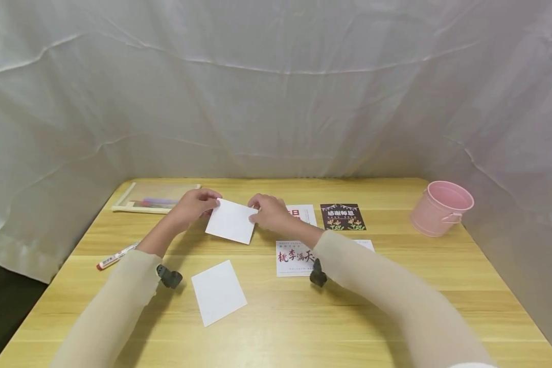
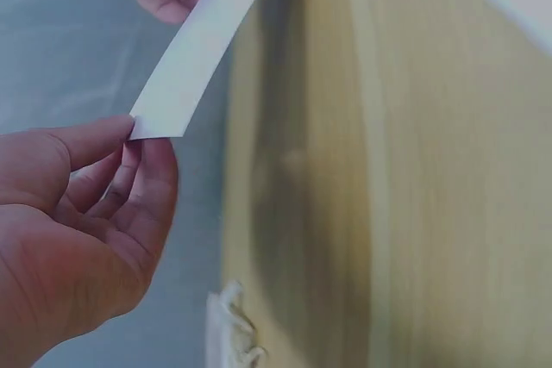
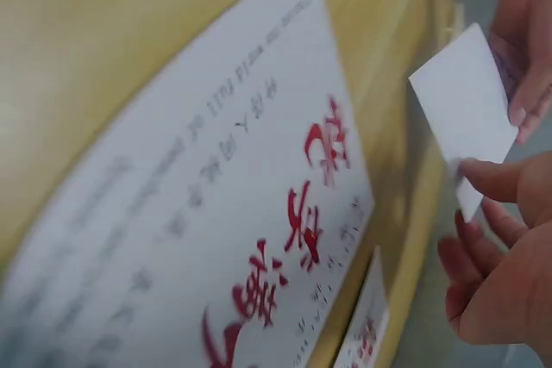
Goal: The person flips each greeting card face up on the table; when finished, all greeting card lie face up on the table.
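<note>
A blank white card (image 1: 231,221) is held up above the table between both hands. My left hand (image 1: 194,208) pinches its far left corner between thumb and fingers, as the left wrist view also shows. At the opposite edge, my right hand (image 1: 270,211) grips the card with the thumb on its face and fingers behind. Below them, a second white card (image 1: 219,292) lies flat on the wooden table. Under and beside the right forearm are a card with red lettering (image 1: 295,258), another red-printed card (image 1: 308,213) and a dark flowered card (image 1: 343,216).
A pink bucket (image 1: 434,215) stands at the table's right rear. At the left rear lies a mesh zip pouch (image 1: 138,194) with pens inside. A red-tipped white marker (image 1: 116,256) rests near the left forearm. Grey fabric (image 1: 276,92) hangs behind the table (image 1: 303,327).
</note>
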A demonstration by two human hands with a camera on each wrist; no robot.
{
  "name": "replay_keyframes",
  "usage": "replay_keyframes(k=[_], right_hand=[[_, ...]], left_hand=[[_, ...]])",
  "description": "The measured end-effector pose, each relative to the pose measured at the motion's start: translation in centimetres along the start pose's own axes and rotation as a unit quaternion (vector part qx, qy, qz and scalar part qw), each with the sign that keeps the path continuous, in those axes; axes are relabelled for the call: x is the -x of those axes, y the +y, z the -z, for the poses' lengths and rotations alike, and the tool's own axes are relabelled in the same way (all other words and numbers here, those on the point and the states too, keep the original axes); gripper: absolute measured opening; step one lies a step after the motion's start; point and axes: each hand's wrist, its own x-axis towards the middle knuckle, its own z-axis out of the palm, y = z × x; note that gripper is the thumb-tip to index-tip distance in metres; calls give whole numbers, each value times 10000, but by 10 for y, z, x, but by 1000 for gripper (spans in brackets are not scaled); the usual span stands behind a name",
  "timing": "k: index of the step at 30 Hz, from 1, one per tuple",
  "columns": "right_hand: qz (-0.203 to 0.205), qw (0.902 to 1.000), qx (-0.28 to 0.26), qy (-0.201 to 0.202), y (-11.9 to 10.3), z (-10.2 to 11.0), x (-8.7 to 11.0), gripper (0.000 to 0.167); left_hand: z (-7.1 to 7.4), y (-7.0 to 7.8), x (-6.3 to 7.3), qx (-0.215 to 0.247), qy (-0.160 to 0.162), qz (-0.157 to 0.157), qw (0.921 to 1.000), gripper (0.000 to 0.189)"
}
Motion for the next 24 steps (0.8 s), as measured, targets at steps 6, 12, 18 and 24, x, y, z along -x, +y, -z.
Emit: replay_keyframes(k=[6,12,18,24], right_hand=[[423,9848,-1676,165,4,28,36,34],[506,9650,-2541,416,25,54,79,33],[230,9566,-2805,755,45,78,118,30],[312,9636,-2428,1072,55,89,141,21]], left_hand=[[-12,23,28,675,56,-215,9975,31],[-48,47,52,1186,-116,-655,9907,29],[-84,64,56,1363,-543,-917,9849,25],[-104,71,52,1429,-794,-1124,9801,21]])
